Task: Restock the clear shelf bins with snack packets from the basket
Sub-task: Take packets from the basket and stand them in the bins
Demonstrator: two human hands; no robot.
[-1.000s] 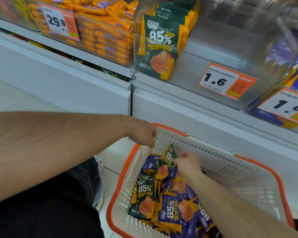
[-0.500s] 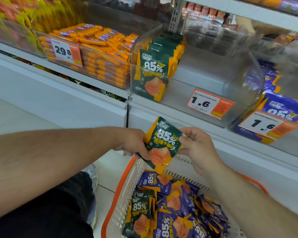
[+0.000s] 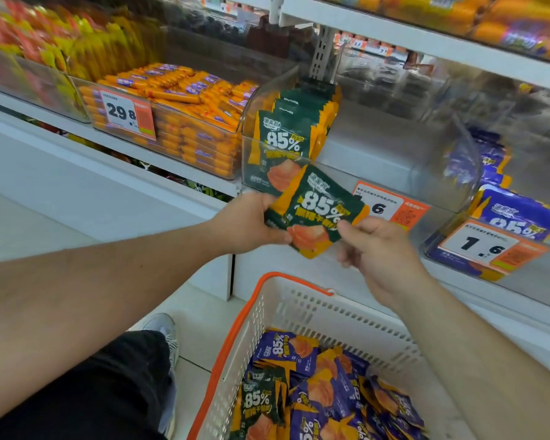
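Observation:
A green-and-orange snack packet point(image 3: 315, 211) marked 85% hangs tilted between both hands, just in front of the clear shelf bin point(image 3: 394, 173) that holds a row of upright green packets point(image 3: 286, 134) at its left end. My left hand point(image 3: 248, 222) grips the packet's left edge. My right hand point(image 3: 375, 246) pinches its right lower corner. Below, the white basket with an orange rim point(image 3: 299, 309) holds several purple and green packets point(image 3: 324, 392).
A bin of orange sausage sticks point(image 3: 185, 115) with a 29.8 tag sits left of the green bin. A bin of purple packets point(image 3: 515, 217) with a 1.6 tag sits right. An upper shelf point(image 3: 426, 36) overhangs. My knee and shoe point(image 3: 162, 331) are beside the basket.
Both hands lifted a green packet out of the basket and raised it to the front of the green-packet bin. The view tilted up toward the shelf.

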